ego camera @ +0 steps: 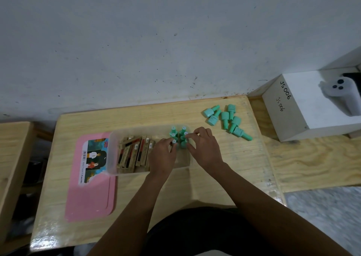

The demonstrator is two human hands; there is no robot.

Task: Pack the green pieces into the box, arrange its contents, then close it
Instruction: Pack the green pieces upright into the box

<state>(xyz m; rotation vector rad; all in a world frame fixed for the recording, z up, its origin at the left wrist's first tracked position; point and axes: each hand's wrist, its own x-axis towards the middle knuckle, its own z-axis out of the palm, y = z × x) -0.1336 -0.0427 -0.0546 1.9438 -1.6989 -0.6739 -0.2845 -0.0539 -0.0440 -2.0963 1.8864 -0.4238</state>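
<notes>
A translucent plastic box (pixel 114 154) sits on the wooden counter (pixel 195 185), with its long axis running left to right. The left portion of the box holds a packed row of tan cardboard cartons (pixel 134 153) with dark red and black panels, most standing on edge and some leaning. The right portion holds a cluster of green pieces (pixel 178 135), bottle-shaped, standing upright with their narrow caps up and touching one another. The left hand (pixel 162 154) reaches into the box from the near side; its fingers (pixel 172 143) are drawn together on the cap of the nearest upright green piece in the cluster. The right hand (pixel 205 148) reaches over the box's right end; its thumb and forefinger are closed on the cap of an upright green piece at the right side of the cluster, while the remaining fingers are curled. A loose group of green pieces (pixel 226 119) lies on its sides on the counter, beyond and to the right of the box, well apart from it. A pink lid (pixel 89 193) with a printed label lies flat on the counter at the box's left end, partly under it. A white carton (pixel 304 109) with handwritten markings stands to the right of the counter.
</notes>
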